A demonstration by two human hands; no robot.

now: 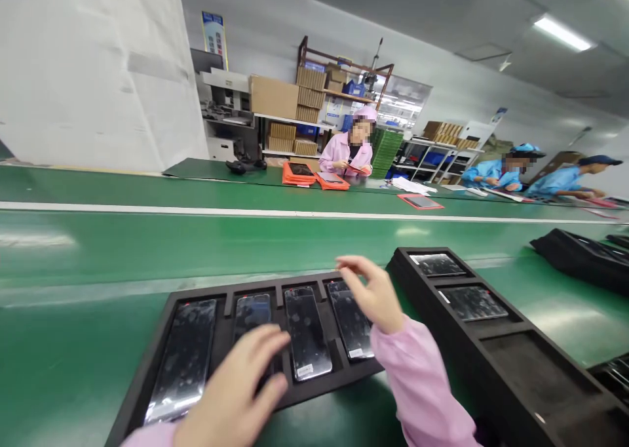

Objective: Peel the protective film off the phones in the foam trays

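Black tray at seven o'clock, four slots full of phones. Left hand wide over the second, right hand loosely bent by the fourth, nothing seen in either. Side tray at four o'clock: two phones in, bare slot left, maybe part done.

Head-worn view — forward, downward, close

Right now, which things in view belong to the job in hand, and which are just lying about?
Seemingly part of the job:
black tray nearest the fingers
four dark-screened devices in it
second black tray to its right
two similar devices in that one

Seemingly just lying about, farther back:
red-orange stack
loose white papers
large cardboard box
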